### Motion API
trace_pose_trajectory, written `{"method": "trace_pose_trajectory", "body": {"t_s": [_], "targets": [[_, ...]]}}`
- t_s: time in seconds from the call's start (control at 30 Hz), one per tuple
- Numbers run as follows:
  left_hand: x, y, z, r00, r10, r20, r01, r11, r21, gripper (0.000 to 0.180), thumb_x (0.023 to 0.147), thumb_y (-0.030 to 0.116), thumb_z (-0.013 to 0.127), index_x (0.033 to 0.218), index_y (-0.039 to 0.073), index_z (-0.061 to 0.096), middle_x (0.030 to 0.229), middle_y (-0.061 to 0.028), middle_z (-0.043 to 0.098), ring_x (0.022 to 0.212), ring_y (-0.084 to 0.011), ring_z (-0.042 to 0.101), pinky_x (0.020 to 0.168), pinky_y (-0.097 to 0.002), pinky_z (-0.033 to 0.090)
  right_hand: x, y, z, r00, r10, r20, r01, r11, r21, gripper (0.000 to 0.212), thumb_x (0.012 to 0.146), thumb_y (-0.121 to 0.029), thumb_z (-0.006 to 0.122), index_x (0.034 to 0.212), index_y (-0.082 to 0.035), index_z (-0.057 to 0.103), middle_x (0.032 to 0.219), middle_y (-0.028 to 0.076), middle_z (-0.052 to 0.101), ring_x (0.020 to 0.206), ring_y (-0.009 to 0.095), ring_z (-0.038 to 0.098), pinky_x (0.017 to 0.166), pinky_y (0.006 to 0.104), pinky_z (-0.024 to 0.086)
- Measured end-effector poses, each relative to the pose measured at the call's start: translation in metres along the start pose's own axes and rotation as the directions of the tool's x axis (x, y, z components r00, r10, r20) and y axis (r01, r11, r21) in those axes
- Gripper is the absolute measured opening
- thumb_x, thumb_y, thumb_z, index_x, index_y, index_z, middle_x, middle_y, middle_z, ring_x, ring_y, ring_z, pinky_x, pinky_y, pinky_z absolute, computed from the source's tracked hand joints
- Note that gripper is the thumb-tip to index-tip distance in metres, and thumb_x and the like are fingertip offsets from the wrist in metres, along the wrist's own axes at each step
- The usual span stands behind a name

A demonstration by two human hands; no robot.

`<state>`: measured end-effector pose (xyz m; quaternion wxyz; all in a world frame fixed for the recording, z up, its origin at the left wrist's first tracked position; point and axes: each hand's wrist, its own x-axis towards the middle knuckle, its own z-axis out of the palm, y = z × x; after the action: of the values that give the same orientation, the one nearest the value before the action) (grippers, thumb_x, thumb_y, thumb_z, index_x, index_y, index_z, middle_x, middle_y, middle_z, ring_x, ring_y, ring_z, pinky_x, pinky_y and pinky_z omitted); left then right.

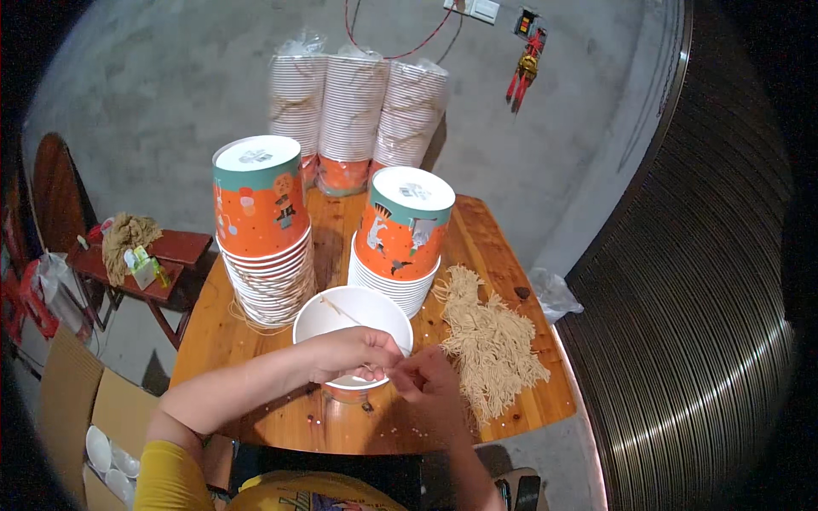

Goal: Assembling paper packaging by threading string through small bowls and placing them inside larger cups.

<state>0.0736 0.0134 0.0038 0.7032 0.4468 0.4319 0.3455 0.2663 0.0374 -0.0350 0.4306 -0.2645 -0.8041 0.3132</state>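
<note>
An open white paper bucket with an orange outside stands at the table's near side, its mouth facing up. A thin piece of twine runs across its opening to my left hand, whose fingers are pinched on it over the right part of the rim. Close beside it, at the bucket's right edge, my right hand is closed with thumb and fingers together, apparently on the same twine; the exact grip is small and partly hidden. A pile of cut tan twine lies to the right of my right hand.
Beyond the bucket are two stacks of upturned paper buckets: the left stack has twine loops, the right stack shows none. Wrapped bucket stacks stand at the back. A red bench and a cardboard box are left of the table.
</note>
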Motion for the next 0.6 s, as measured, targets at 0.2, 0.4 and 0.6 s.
{"method": "trace_pose_trajectory", "body": {"t_s": [0.2,0.4,0.6], "targets": [[-0.003,0.007,0.002,0.997,-0.072,0.012,0.073,0.986,-0.152,0.016,0.083,0.001,0.06,0.098,0.005,0.055,0.082,-0.0007,0.06,0.072,-0.0079,0.058,0.064,-0.0194,0.048,-0.002,-0.002,-0.003,0.997,-0.078,-0.019,0.077,0.996,-0.044,0.008,0.08,-0.005,0.067,0.087,-0.005,0.063,0.079,0.001,0.053,0.067,0.009,0.05,0.059,0.023,0.041],[0.001,-0.001,0.001,0.999,0.04,-0.002,-0.041,0.997,-0.063,0.025,0.081,-0.002,0.06,0.102,0.005,0.05,0.087,-0.0024,0.058,0.077,-0.0089,0.056,0.07,-0.0205,0.047,-0.003,0.006,0.0,0.969,0.242,-0.051,-0.226,0.951,0.211,0.017,0.083,-0.01,0.067,0.097,-0.004,0.06,0.079,0.0,0.055,0.069,0.007,0.052,0.063,0.022,0.043],[-0.003,0.003,0.012,0.965,0.251,-0.081,-0.197,0.89,0.411,0.026,0.079,-0.001,0.061,0.101,0.004,0.049,0.085,-0.0015,0.054,0.081,-0.01,0.052,0.075,-0.0239,0.044,0.004,-0.004,-0.005,0.999,0.029,-0.039,-0.034,0.993,-0.115,0.013,0.081,-0.009,0.07,0.088,-0.004,0.061,0.074,0.002,0.053,0.062,0.009,0.051,0.057,0.024,0.042]]}}
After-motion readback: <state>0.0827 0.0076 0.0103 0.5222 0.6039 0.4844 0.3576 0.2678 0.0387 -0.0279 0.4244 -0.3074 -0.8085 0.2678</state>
